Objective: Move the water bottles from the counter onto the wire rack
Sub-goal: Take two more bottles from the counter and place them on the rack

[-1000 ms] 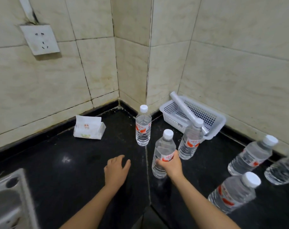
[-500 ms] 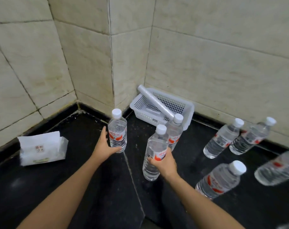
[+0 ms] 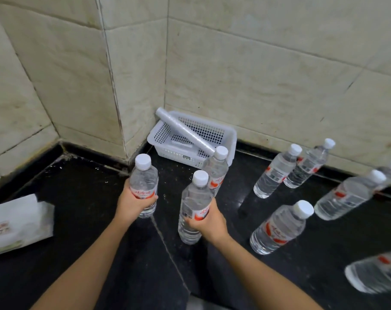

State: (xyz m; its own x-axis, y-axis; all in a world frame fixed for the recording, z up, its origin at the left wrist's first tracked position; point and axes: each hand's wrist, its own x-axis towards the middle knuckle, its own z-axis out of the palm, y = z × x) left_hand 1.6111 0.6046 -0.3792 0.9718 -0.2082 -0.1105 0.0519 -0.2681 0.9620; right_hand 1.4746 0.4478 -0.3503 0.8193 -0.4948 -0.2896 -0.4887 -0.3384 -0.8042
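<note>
A: What have the hands got?

B: One each. The left hand point(image 3: 135, 203) is wrapped round the left bottle point(image 3: 144, 182) at its red label. The right hand point(image 3: 206, 221) grips the right bottle point(image 3: 194, 198) low on its label. Both bottles are upright and capped, near the corner of the counter point(image 3: 89, 198). Whether their bases rest on the stone or hang just above it, I cannot tell from this angle.

A: And the rack?

B: Out of view, so no bottle is on it that I can see. Several more bottles wait to the right, the near bottle point(image 3: 281, 227) well apart from the right hand.

A: What might go wrong?

B: The third bottle point(image 3: 216, 168) stands just behind the right one, touching or nearly so, with the basket point(image 3: 231, 139) and its roll point(image 3: 183, 130) close behind. A lift that leans away could knock it over. Straight up looks safer to me.

A: Anything else?

B: Thin plastic full of water gives under a squeeze, and a one-handed hold on a slick label may slide. Wire shelves also have gaps, so a bottle set down off-centre could topple.
</note>
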